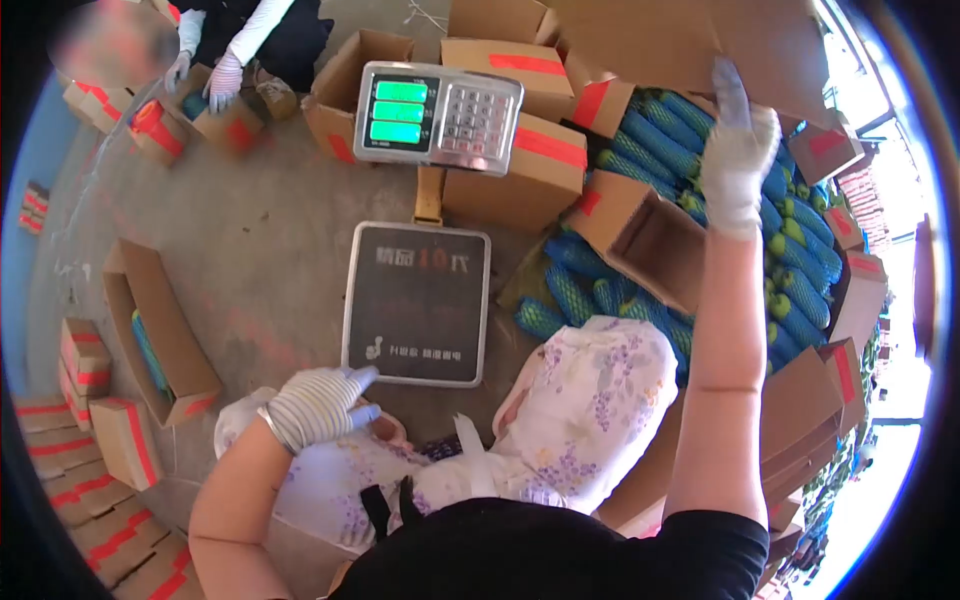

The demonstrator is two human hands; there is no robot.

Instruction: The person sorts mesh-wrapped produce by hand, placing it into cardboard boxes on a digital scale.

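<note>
My right hand [740, 165], in a white glove with grey-blue fingertips, reaches far forward on the right. It grips the near edge of a large brown cardboard box [690, 45], one finger stretched along its face. My left hand [322, 408], in a striped white glove, hovers over my lap by the scale's near left corner. Its fingers are apart and hold nothing. The platform scale [416, 305] stands in front of me with a bare dark plate. Its display [398, 112] glows green, but the digits are too blurred to read.
Produce in blue netting [655, 135] is piled on the right, with an open carton [655, 240] on it. Taped boxes [515, 175] stand behind the scale. At left lies an open box [160, 335] with one netted piece, near stacked cartons [125, 440]. Another gloved person [225, 80] handles a box.
</note>
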